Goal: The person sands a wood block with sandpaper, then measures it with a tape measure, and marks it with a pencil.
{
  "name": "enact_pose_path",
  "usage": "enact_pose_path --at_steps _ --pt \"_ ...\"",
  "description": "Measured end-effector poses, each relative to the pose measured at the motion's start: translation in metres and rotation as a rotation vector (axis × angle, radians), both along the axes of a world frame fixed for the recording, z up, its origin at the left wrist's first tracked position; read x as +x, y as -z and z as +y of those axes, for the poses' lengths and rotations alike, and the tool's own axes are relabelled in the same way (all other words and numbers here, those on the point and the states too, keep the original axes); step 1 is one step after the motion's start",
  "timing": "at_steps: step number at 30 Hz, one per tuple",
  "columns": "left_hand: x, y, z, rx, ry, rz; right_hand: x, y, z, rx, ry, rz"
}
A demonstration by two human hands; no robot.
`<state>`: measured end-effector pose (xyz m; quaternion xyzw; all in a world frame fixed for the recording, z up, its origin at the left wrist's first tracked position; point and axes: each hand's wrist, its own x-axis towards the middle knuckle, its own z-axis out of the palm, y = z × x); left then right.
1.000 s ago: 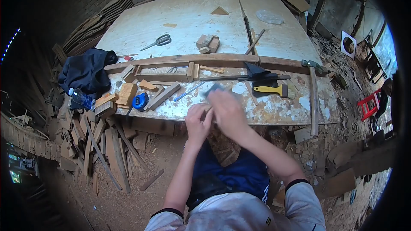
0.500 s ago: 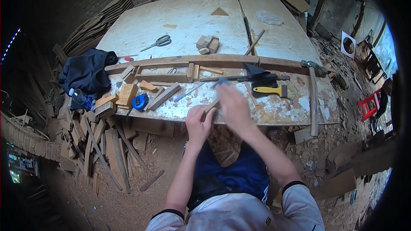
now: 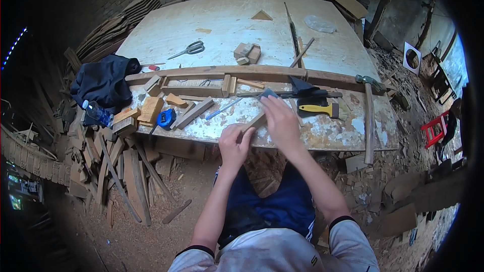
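A short brown wooden stick (image 3: 256,121) is held at its lower end by the left hand (image 3: 233,144), with thumb and fingers closed round it, just over the near edge of the paint-flecked wooden workbench (image 3: 327,133). The stick is slanted away toward the right hand (image 3: 283,123), by which its far end is covered. A small flat blue-grey sheet (image 3: 270,92) is held under the right hand's outstretched fingers, its corner left showing past the fingertips; the thumb's hold on it cannot be made out. Whether the bench is touched by the stick cannot be told.

Some room is left along the near edge, between the left hand and the blue tape measure (image 3: 166,119), and between the right hand and the wooden-handled hammer (image 3: 369,121), whose handle end is carried over the edge.

Ahead, reach is limited by the long dark metal tool (image 3: 247,93) lying crosswise near the fingertips, and behind it by the long brown wooden beam (image 3: 204,74). Close on the right are set a thin wooden strip (image 3: 296,111) and the yellow-and-black scraper (image 3: 318,109); on the left, a slim blue pen-like stick (image 3: 223,109) and a grey-brown wooden bar (image 3: 195,114).
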<state>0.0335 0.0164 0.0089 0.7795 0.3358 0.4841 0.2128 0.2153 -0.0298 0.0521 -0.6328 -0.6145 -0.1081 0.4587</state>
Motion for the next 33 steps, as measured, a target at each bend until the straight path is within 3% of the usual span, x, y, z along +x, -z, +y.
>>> enact_pose_path --at_steps 4,8,12,15,20,23,24,26,29,33 --pt "-0.001 0.012 0.004 -0.003 -0.029 0.013 -0.044 -0.005 -0.03 0.036 -0.375 -0.018" --pt "0.001 0.0 -0.003 -0.017 0.02 -0.072 0.001 0.004 0.001 -0.02 -0.043 0.025" --pt "0.003 0.003 0.002 0.025 0.016 -0.067 -0.029 0.005 -0.022 -0.017 -0.354 0.008" --pt "0.001 0.002 -0.001 0.0 -0.011 -0.023 0.005 0.002 -0.002 -0.037 -0.111 0.131" --pt "0.003 -0.001 -0.003 0.012 0.023 -0.078 -0.007 0.0 -0.022 -0.106 -0.212 0.17" --pt "0.001 -0.001 -0.004 -0.017 0.015 -0.052 0.013 -0.006 -0.017 -0.07 -0.08 0.341" --pt "-0.001 -0.001 -0.004 -0.044 0.021 -0.053 0.018 -0.016 -0.02 -0.178 -0.058 0.542" --pt "-0.003 -0.005 -0.002 -0.1 0.047 -0.087 0.036 0.018 -0.016 -0.204 -0.087 0.597" --pt "-0.002 -0.01 -0.005 -0.201 0.111 -0.186 0.036 0.013 -0.03 -0.274 -0.149 0.717" --pt "0.0 -0.02 -0.01 -0.266 0.192 -0.267 0.047 0.005 -0.031 -0.155 -0.305 0.756"
